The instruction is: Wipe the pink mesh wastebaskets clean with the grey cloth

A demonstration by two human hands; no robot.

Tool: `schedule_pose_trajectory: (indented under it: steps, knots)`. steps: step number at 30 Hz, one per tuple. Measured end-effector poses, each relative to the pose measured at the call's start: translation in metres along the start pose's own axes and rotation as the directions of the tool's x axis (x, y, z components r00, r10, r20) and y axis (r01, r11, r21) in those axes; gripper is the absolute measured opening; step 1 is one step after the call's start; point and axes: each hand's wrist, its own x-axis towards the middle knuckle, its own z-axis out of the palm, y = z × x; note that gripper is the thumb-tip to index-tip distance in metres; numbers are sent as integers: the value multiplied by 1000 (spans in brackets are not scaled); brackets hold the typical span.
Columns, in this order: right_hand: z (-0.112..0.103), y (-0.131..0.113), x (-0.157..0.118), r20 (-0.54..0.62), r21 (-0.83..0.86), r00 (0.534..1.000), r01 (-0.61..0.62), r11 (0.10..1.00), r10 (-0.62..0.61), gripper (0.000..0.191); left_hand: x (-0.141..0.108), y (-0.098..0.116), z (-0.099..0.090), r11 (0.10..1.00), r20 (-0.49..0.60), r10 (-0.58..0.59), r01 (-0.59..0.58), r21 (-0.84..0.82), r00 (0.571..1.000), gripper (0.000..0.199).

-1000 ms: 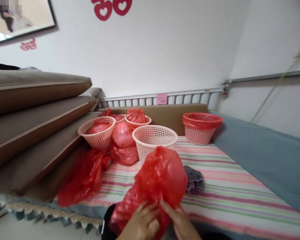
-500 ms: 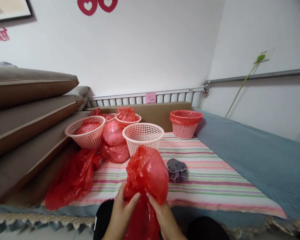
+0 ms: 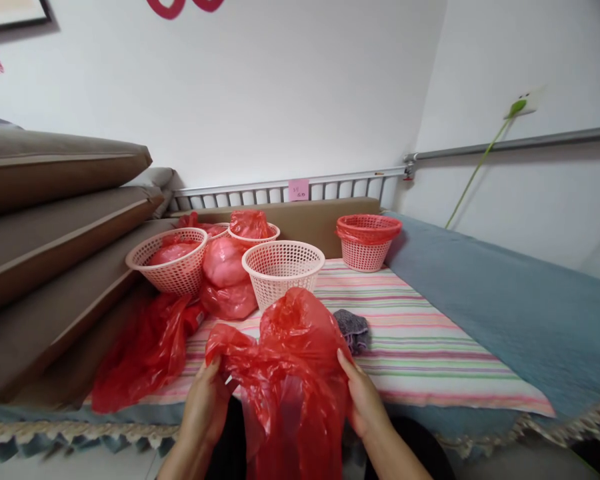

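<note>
A crinkled red plastic bag (image 3: 295, 373) spreads between my hands, its lower part hanging down past the bed edge. With thumb and fingers my left hand (image 3: 207, 393) pinches the bag's left side. My right hand (image 3: 363, 393) grips its right side, with part of the fingers hidden behind the plastic. Just beyond the bag stands a pale pink plastic basket (image 3: 283, 260) without a liner. To the right of the bag lies a crumpled dark grey cloth (image 3: 353, 330).
At left, a pink basket (image 3: 173, 263) contains red plastic, with a loose red bag (image 3: 140, 357) below it. A bulging red bag (image 3: 225, 267) sits beside them. A red-lined basket (image 3: 367, 243) stands back right. Stacked cushions (image 3: 55, 220) rise at left; striped cloth (image 3: 430, 360) covers the bed.
My hands have moved apart, drawing the red bag wider; its left side is now pulled out to the left. The view has shifted slightly.
</note>
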Motion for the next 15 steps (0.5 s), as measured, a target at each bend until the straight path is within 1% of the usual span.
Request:
schedule_pose_trajectory:
  steps: [1, 2, 3, 4, 5, 6, 7, 8, 9, 10, 11, 12, 13, 14, 15]
  knots:
    - [-1, -3, -1, -43, -88, 997, 52, 995, -56, 57, -1, 1, 3, 1000, -11, 13, -13, 13, 1000, 25]
    - [-2, -7, -4, -90, -201, 985, 130, 971, -150, 57, -2, 3, 6, 999, -26, 28, -27, 28, 999, 28]
    - [-2, -12, -8, -110, -330, 956, 223, 917, -272, 56, -3, 4, 10, 998, -43, 41, -39, 41, 998, 31]
    - [0, -15, -13, -89, -456, 912, 321, 830, -401, 55, -5, 4, 14, 997, -60, 54, -51, 50, 997, 34]
    - [4, -18, -19, -21, -565, 858, 414, 714, -514, 54, -7, 4, 19, 997, -63, 60, -56, 56, 996, 35]
    - [8, -19, -26, 84, -646, 805, 493, 583, -587, 54, -10, 3, 23, 997, -49, 59, -56, 60, 997, 35]
    - [13, -18, -31, 204, -699, 766, 550, 457, -610, 56, -13, 1, 28, 997, -19, 54, -53, 61, 998, 35]
    - [18, -14, -35, 310, -734, 748, 581, 352, -587, 57, -17, -1, 32, 997, 26, 40, -42, 64, 999, 34]
    - [22, -9, -36, 383, -756, 752, 589, 286, -536, 58, -21, -3, 36, 997, 71, 22, -27, 71, 997, 35]
    - [25, -3, -35, 413, -772, 779, 574, 273, -471, 55, -25, -5, 39, 996, 107, 0, -9, 86, 994, 37]
    - [26, 4, -32, 405, -782, 822, 539, 314, -401, 50, -29, -7, 41, 994, 125, -20, 6, 113, 992, 40]
    - [26, 10, -27, 369, -782, 866, 486, 391, -337, 43, -32, -10, 42, 989, 137, -30, 9, 150, 990, 44]
    - [25, 15, -22, 323, -771, 900, 429, 471, -291, 36, -36, -13, 41, 980, 152, -28, -2, 198, 988, 50]
    - [24, 18, -16, 286, -753, 922, 385, 533, -261, 30, -39, -18, 38, 967, 174, -16, -29, 253, 985, 57]
    - [23, 19, -12, 259, -729, 933, 359, 583, -251, 27, -42, -24, 33, 948, 224, 5, -77, 310, 974, 65]
